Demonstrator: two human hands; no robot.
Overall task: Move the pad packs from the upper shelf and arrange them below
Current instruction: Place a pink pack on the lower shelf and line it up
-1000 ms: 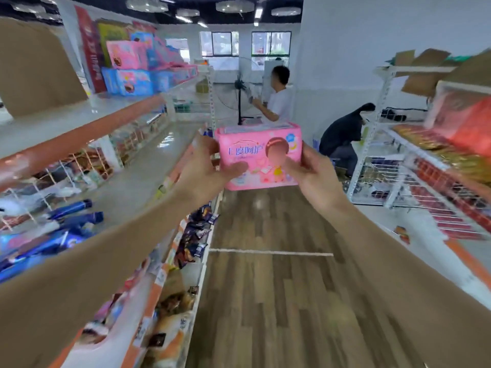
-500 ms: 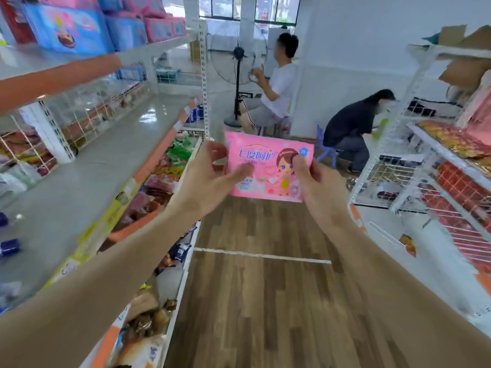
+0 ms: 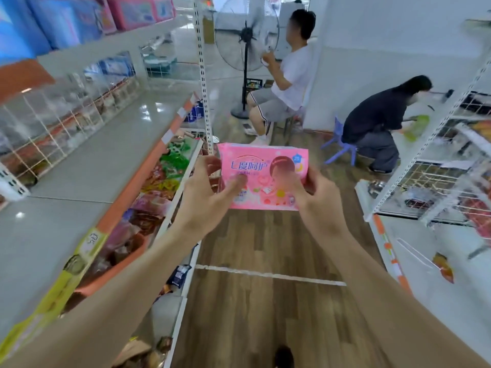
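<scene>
Both hands, left hand (image 3: 204, 199) and right hand (image 3: 316, 200), grip the pink pad pack (image 3: 263, 176) between them.

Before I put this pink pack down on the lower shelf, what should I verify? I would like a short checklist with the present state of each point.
1. Grip: left hand and right hand both hold the pink pad pack, thumbs on its front: ok.
2. Pack off the upper shelf: held over the aisle floor: ok.
3. Landing place: the grey shelf at the left shows bare surface: ok.
4. Orientation: printed front faces the camera, text upright: ok.
5. Way to the shelf: a white upright post stands near the pack's left edge: cannot tell.
6. Upper shelf emptied: blue packs lie there: not ok.
</scene>
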